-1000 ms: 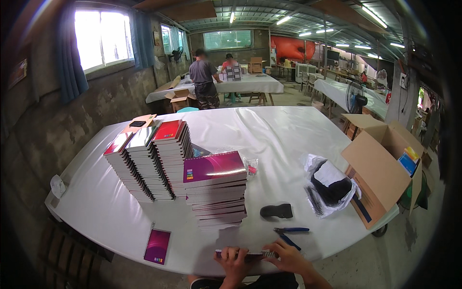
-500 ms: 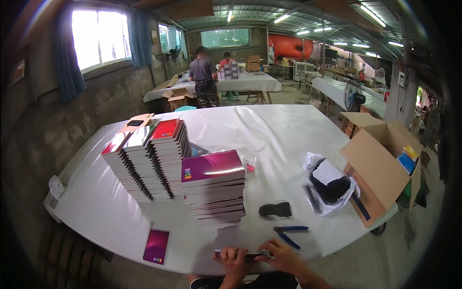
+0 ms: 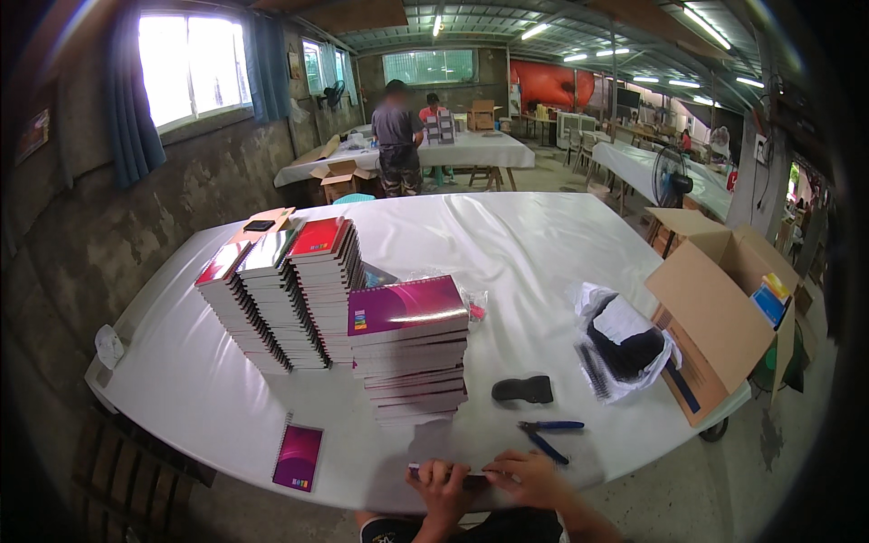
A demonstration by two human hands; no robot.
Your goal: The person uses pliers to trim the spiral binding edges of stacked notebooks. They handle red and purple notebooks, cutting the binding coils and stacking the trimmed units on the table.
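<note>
At the table's front edge I hold a thin notebook (image 3: 414, 470), seen nearly edge-on. My left hand (image 3: 440, 487) is closed round its left part, fingers curled over the top edge. My right hand (image 3: 529, 480) pinches at its right end, and its fingers hide most of that end. Beyond my hands rises a tall stack of purple-covered notebooks (image 3: 407, 306). A single purple spiral notebook (image 3: 298, 458) lies flat to the left. Close to my right hand rest blue-handled pliers (image 3: 554, 425), jaws toward the left, with a black curved tool or holder (image 3: 522, 390) behind them.
Three stacks of spiral-bound notebooks (image 3: 319, 237) stand at the left. A white plastic bag of black wire coils (image 3: 625, 348) lies at the right, beside an open cardboard box (image 3: 711, 312). A phone (image 3: 259, 225) sits behind the stacks. Two people work at a far table (image 3: 489, 154).
My right hand's fingers have moved a little left along the notebook's top edge and cover the coil that showed before. The left hand keeps its hold. The whole view has shifted slightly.
</note>
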